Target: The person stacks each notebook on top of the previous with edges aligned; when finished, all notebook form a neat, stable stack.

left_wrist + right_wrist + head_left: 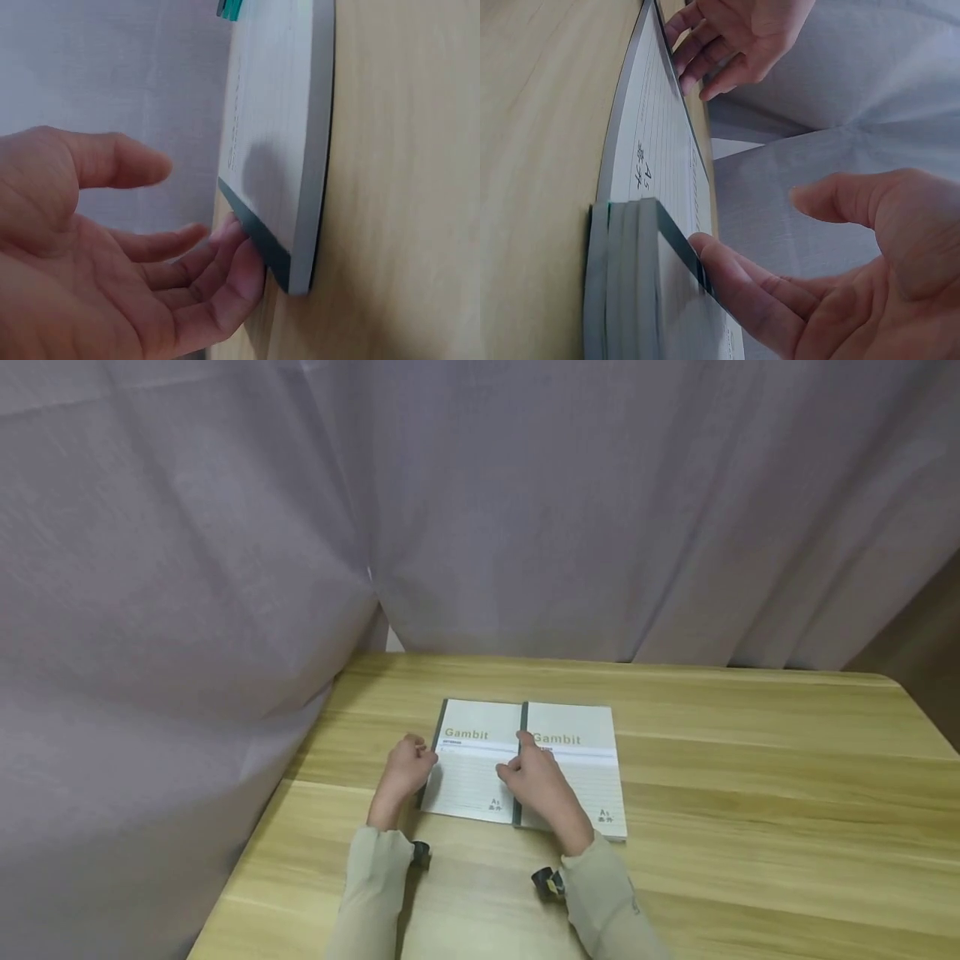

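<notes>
A white "Gambit" notebook (468, 781) with a dark spine lies flat on the wooden table. Against its right side sits a stack of similar notebooks (588, 789), its layered edges plain in the right wrist view. My left hand (407, 768) is at the left notebook's spine. Its lower fingers (232, 289) reach that spine's edge, while the thumb stays apart from the cover. Over the stack's spine is my right hand (538, 777), with its fingertips (724, 266) touching the top notebook's spine edge and the thumb raised. Neither hand pinches anything.
The wooden table (750, 777) extends to the right of the notebooks. A grey curtain (510, 510) hangs behind the table and along its left side. Small dark wrist cameras (549, 883) sit at both sleeves.
</notes>
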The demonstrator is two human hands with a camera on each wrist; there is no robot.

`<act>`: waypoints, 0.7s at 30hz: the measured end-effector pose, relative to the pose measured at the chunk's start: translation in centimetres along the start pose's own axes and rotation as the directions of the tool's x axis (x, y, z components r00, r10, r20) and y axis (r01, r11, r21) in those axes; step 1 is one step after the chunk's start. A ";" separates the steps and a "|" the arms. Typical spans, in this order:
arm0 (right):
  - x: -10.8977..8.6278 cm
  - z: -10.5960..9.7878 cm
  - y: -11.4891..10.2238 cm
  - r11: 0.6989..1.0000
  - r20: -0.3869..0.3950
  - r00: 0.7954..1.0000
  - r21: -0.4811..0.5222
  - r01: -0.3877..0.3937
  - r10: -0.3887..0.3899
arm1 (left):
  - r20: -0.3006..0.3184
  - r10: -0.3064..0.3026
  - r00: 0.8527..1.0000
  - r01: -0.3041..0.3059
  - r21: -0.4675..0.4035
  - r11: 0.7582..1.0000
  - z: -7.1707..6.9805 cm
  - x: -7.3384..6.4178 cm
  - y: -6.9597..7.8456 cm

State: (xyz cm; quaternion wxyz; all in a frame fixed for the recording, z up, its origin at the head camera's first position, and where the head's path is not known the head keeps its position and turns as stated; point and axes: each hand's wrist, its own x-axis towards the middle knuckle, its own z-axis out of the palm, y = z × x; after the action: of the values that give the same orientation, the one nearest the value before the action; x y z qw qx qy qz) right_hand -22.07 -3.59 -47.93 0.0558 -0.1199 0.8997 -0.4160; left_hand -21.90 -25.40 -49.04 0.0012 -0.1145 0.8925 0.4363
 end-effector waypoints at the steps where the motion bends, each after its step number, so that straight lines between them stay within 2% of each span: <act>1: 0.0 0.0 0.0 1.000 0.003 1.000 0.000 0.005 -0.005 | -0.003 -0.001 1.000 0.001 0.005 1.000 0.0 0.0 0.0; 5: -0.1 -0.1 -0.1 1.000 0.037 0.999 0.000 0.014 -0.014 | -0.009 0.000 1.000 0.000 0.015 1.000 0.1 -0.1 0.1; 10: -0.2 0.0 -0.1 1.000 0.089 0.996 0.003 0.029 -0.029 | -0.029 0.033 0.999 -0.033 0.007 0.999 0.1 0.0 0.0; 17: -0.2 0.4 0.0 0.998 0.100 0.994 -0.035 0.057 -0.054 | -0.061 0.072 0.996 -0.074 -0.042 0.996 0.2 0.3 -0.4; 21: -0.2 0.5 -0.1 0.998 0.095 0.995 -0.040 0.039 -0.035 | -0.064 0.062 0.996 -0.067 -0.080 0.995 0.3 0.3 -0.4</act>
State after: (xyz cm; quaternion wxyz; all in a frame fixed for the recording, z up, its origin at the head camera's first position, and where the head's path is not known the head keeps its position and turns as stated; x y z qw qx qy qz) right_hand -21.75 -3.91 -48.17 0.0879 -0.1571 0.9022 -0.3920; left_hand -22.15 -25.52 -49.57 -0.0447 -0.0990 0.8765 0.4689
